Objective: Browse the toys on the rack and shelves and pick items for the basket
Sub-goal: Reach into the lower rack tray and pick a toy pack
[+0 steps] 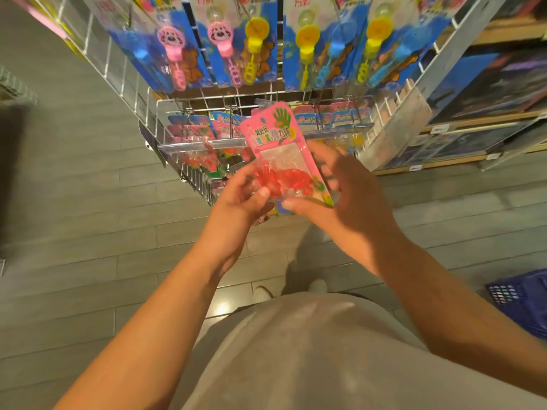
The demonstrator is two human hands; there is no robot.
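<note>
Both hands (245, 193) (346, 190) hold a pink toy packet (281, 149) (red jelly pieces inside).

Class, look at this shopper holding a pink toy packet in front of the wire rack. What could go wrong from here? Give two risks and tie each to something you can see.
1. The pink packet is held by both the left hand and right hand only near its lower end; a loose grip could let it slip to the floor.
2. The blue basket sits low at the far right edge of the view, so dropping the packet toward it could easily miss.
</note>
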